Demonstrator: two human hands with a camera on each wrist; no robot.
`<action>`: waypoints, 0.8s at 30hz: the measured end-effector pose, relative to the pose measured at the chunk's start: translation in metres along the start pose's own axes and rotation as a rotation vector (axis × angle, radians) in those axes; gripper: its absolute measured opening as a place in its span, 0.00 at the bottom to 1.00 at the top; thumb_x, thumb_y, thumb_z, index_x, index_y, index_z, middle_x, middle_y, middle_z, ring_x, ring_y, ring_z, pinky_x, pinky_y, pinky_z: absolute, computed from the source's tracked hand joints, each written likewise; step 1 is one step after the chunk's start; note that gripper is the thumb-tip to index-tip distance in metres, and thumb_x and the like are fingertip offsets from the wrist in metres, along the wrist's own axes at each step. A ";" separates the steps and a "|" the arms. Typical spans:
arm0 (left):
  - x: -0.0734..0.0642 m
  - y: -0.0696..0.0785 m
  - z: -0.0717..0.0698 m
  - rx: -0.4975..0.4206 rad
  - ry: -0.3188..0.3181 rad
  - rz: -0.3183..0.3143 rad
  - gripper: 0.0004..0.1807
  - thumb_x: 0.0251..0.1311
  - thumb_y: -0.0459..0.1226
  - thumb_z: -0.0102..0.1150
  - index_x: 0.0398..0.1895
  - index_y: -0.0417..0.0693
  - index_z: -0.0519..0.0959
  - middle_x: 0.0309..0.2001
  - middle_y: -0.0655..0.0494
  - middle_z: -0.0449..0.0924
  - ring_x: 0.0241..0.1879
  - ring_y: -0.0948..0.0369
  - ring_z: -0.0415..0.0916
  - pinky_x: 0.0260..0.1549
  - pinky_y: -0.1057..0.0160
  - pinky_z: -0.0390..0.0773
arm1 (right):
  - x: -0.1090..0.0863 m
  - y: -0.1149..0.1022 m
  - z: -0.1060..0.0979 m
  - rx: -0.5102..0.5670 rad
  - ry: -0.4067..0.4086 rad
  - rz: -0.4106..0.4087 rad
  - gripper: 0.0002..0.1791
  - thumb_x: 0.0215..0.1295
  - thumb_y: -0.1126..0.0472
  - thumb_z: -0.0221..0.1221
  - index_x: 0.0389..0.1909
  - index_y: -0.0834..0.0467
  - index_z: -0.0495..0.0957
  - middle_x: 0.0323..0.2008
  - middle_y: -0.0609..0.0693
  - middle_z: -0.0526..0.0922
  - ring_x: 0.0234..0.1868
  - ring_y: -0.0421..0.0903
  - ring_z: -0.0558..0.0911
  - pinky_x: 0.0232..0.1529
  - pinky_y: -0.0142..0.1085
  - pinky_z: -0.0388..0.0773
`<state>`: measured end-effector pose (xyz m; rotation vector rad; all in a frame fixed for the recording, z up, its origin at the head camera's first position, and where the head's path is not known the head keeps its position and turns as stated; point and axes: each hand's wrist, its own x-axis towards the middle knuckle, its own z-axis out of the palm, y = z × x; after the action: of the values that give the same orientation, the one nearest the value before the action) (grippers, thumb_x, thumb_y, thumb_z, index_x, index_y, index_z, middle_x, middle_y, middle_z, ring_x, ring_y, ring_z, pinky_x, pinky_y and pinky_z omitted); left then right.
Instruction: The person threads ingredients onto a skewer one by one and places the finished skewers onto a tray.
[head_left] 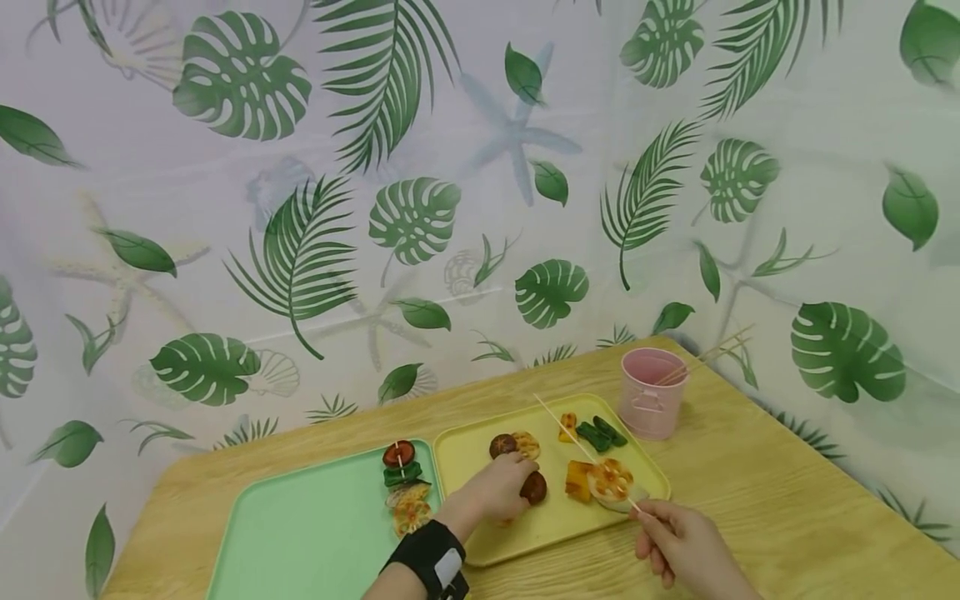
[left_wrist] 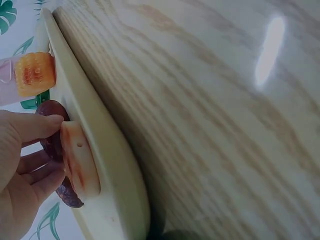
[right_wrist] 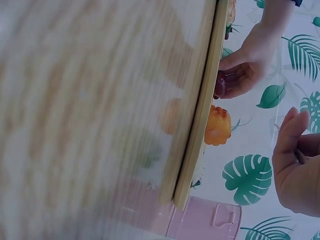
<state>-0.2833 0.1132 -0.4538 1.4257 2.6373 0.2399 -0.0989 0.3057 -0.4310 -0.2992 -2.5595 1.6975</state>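
Observation:
In the head view my left hand (head_left: pixel 498 490) reaches into the yellow tray (head_left: pixel 551 533) and grips a dark brown mushroom (head_left: pixel 534 487). The left wrist view shows thumb and fingers around this mushroom (left_wrist: pixel 52 112), close beside a pale, orange-browned slice (left_wrist: pixel 81 165). My right hand (head_left: pixel 686 537) pinches the lower end of a thin wooden skewer (head_left: pixel 564 427) at the tray's front right. The skewer slants up and left, overlapping a browned lotus root slice (head_left: pixel 609 480). Left of that slice lies a yellow corn piece (head_left: pixel 577 481).
Another mushroom (head_left: pixel 502 446), a small grilled piece (head_left: pixel 567 427) and green pepper pieces (head_left: pixel 600 433) lie in the yellow tray. A loaded skewer (head_left: pixel 405 492) rests in the green tray (head_left: pixel 300 525) at left. A pink bucket (head_left: pixel 652 396) holding skewers stands at the back right.

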 end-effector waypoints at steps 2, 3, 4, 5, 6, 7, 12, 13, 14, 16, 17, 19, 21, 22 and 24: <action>0.000 0.000 0.002 -0.006 0.013 -0.006 0.26 0.54 0.34 0.62 0.58 0.42 0.72 0.54 0.48 0.72 0.57 0.55 0.68 0.51 0.65 0.70 | 0.000 0.000 0.001 0.008 -0.006 -0.004 0.15 0.70 0.66 0.45 0.49 0.73 0.72 0.21 0.51 0.75 0.16 0.41 0.71 0.15 0.35 0.73; 0.000 -0.001 0.003 -0.001 0.024 -0.008 0.26 0.54 0.34 0.62 0.58 0.42 0.72 0.54 0.47 0.72 0.56 0.55 0.68 0.50 0.65 0.70 | 0.000 0.000 0.001 0.012 -0.008 -0.005 0.15 0.70 0.66 0.45 0.49 0.74 0.72 0.21 0.51 0.75 0.16 0.41 0.71 0.15 0.35 0.73; 0.000 -0.001 0.004 0.003 0.038 -0.010 0.25 0.54 0.33 0.61 0.58 0.41 0.72 0.53 0.47 0.72 0.55 0.55 0.69 0.50 0.65 0.70 | 0.000 0.000 0.001 0.018 -0.010 -0.005 0.16 0.70 0.67 0.45 0.50 0.74 0.71 0.21 0.51 0.75 0.16 0.41 0.71 0.15 0.35 0.73; 0.000 -0.002 0.005 0.009 0.049 -0.013 0.25 0.53 0.33 0.61 0.57 0.41 0.72 0.53 0.47 0.73 0.55 0.55 0.69 0.49 0.66 0.70 | -0.001 0.000 0.001 0.023 -0.010 -0.005 0.16 0.70 0.67 0.45 0.50 0.75 0.71 0.21 0.51 0.75 0.16 0.41 0.71 0.15 0.35 0.73; 0.001 -0.003 0.005 0.010 0.060 -0.016 0.26 0.52 0.33 0.62 0.57 0.40 0.72 0.52 0.47 0.73 0.54 0.56 0.70 0.49 0.66 0.71 | -0.001 0.001 0.001 0.027 -0.012 -0.007 0.16 0.70 0.67 0.45 0.51 0.75 0.71 0.21 0.51 0.75 0.16 0.41 0.71 0.15 0.35 0.73; 0.001 -0.004 0.006 0.010 0.070 -0.021 0.26 0.52 0.33 0.62 0.57 0.40 0.72 0.52 0.47 0.73 0.53 0.56 0.70 0.48 0.67 0.71 | 0.000 0.001 0.002 0.031 -0.013 -0.008 0.16 0.70 0.67 0.45 0.51 0.75 0.70 0.21 0.51 0.75 0.16 0.40 0.71 0.15 0.35 0.73; 0.003 -0.007 0.010 -0.035 0.091 -0.039 0.26 0.52 0.38 0.64 0.56 0.39 0.73 0.47 0.47 0.75 0.47 0.57 0.74 0.43 0.67 0.73 | 0.000 0.004 0.002 0.044 -0.032 -0.016 0.17 0.70 0.66 0.45 0.51 0.75 0.70 0.21 0.51 0.75 0.16 0.40 0.71 0.16 0.35 0.73; 0.003 -0.008 0.010 -0.045 0.088 -0.041 0.26 0.53 0.39 0.64 0.55 0.40 0.73 0.46 0.48 0.75 0.46 0.57 0.74 0.41 0.66 0.73 | 0.000 0.004 0.003 0.045 -0.036 -0.017 0.17 0.70 0.66 0.45 0.51 0.75 0.70 0.21 0.51 0.75 0.16 0.40 0.71 0.16 0.35 0.73; 0.003 -0.008 0.010 -0.051 0.084 -0.039 0.25 0.53 0.40 0.65 0.54 0.40 0.74 0.45 0.48 0.75 0.44 0.58 0.74 0.40 0.67 0.73 | 0.000 0.005 0.003 0.045 -0.039 -0.013 0.17 0.70 0.66 0.45 0.51 0.75 0.70 0.21 0.51 0.75 0.16 0.40 0.71 0.16 0.35 0.73; 0.004 -0.008 0.010 -0.061 0.080 -0.040 0.23 0.53 0.41 0.65 0.51 0.41 0.75 0.43 0.50 0.75 0.42 0.59 0.74 0.38 0.67 0.73 | 0.000 0.005 0.004 0.041 -0.041 -0.011 0.17 0.70 0.66 0.45 0.51 0.75 0.70 0.21 0.50 0.75 0.17 0.40 0.71 0.16 0.35 0.73; 0.004 -0.008 0.009 -0.067 0.080 -0.041 0.22 0.53 0.41 0.65 0.49 0.41 0.75 0.42 0.50 0.75 0.41 0.59 0.74 0.36 0.67 0.73 | 0.000 0.005 0.005 0.038 -0.042 -0.010 0.17 0.70 0.66 0.45 0.51 0.75 0.70 0.21 0.50 0.75 0.17 0.40 0.71 0.16 0.35 0.73; 0.004 -0.010 0.009 -0.105 0.077 -0.053 0.20 0.52 0.41 0.66 0.47 0.41 0.76 0.39 0.52 0.76 0.38 0.61 0.74 0.34 0.68 0.73 | 0.000 0.005 0.005 0.041 -0.046 -0.010 0.17 0.71 0.66 0.45 0.51 0.76 0.70 0.21 0.50 0.75 0.17 0.40 0.71 0.16 0.35 0.73; 0.002 -0.012 0.008 -0.164 0.092 -0.065 0.20 0.51 0.42 0.67 0.46 0.41 0.77 0.37 0.53 0.77 0.36 0.61 0.75 0.32 0.68 0.73 | 0.001 0.005 0.005 0.042 -0.051 -0.015 0.18 0.71 0.65 0.45 0.51 0.76 0.69 0.21 0.50 0.75 0.17 0.40 0.71 0.16 0.35 0.73; 0.000 -0.014 0.006 -0.200 0.103 -0.072 0.21 0.51 0.42 0.67 0.46 0.41 0.78 0.37 0.53 0.78 0.35 0.61 0.75 0.32 0.68 0.73 | 0.001 0.005 0.004 0.043 -0.055 -0.018 0.18 0.71 0.65 0.45 0.51 0.77 0.69 0.21 0.50 0.75 0.17 0.40 0.71 0.16 0.36 0.73; -0.004 -0.017 0.001 -0.287 0.131 -0.076 0.21 0.51 0.42 0.66 0.46 0.40 0.78 0.35 0.53 0.78 0.33 0.61 0.75 0.29 0.68 0.72 | 0.000 0.006 0.003 0.040 -0.059 -0.018 0.18 0.71 0.65 0.45 0.51 0.77 0.69 0.21 0.51 0.75 0.17 0.40 0.71 0.16 0.36 0.73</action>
<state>-0.2947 0.1009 -0.4583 1.2535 2.6153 0.6935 -0.0991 0.3051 -0.4377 -0.2264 -2.5568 1.7754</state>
